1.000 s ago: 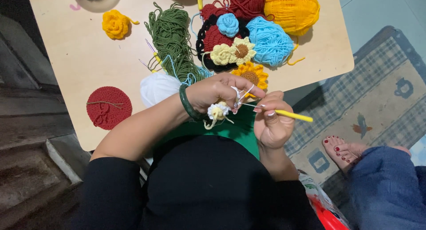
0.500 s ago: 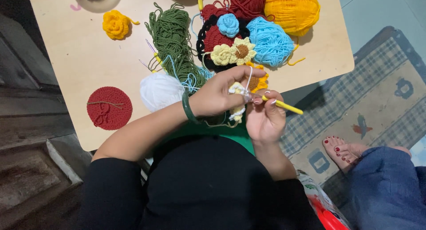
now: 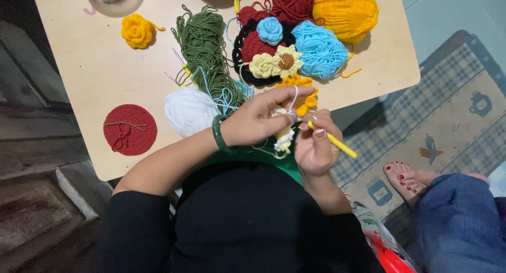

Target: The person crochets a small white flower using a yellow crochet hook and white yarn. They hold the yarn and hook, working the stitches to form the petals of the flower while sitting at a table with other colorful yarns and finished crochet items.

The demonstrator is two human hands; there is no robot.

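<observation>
Head view, only one: left hand (image 3: pixel 258 121) sits just off the near edge of the light wood table (image 3: pixel 95 67), fingers closed on a small cream & white crochet piece (image 3: pixel 283 137), white yarn strand looped over the raised index finger. Right hand (image 3: pixel 315 146) is just beside it, touching or nearly so, fingers closed around a yellow crochet hook (image 3: pixel 333 141); hook handle sticks out to the right past the table edge, over the floor. Green bangle (image 3: pixel 218 135) on left wrist.

Table's right corner is near a checked rug (image 3: pixel 421 120); the near edge runs diagonally under the forearm. Left half of the tabletop has bare room: only a red crochet circle (image 3: pixel 129 129) near the near-left edge & a yellow crochet rose (image 3: pixel 137 31) farther back, well apart. Middle/right is crowded: white yarn ball (image 3: pixel 188 110) just beside the left wrist, green yarn skein (image 3: pixel 204 44) behind it, light blue yarn (image 3: pixel 320 51), orange-yellow yarn ball (image 3: pixel 345 10) at the far edge, dark red yarn (image 3: pixel 292 3), cream crochet flower w/ brown centre (image 3: pixel 284 61), small blue crochet rose (image 3: pixel 270 30). An orange crochet flower (image 3: pixel 308 99) lies at the table edge right behind the fingers.

Right of the person: another person's bare foot (image 3: pixel 408 179) w/ red nails on the rug, blue trouser leg (image 3: pixel 464 225) beside it; open rug between foot & table
</observation>
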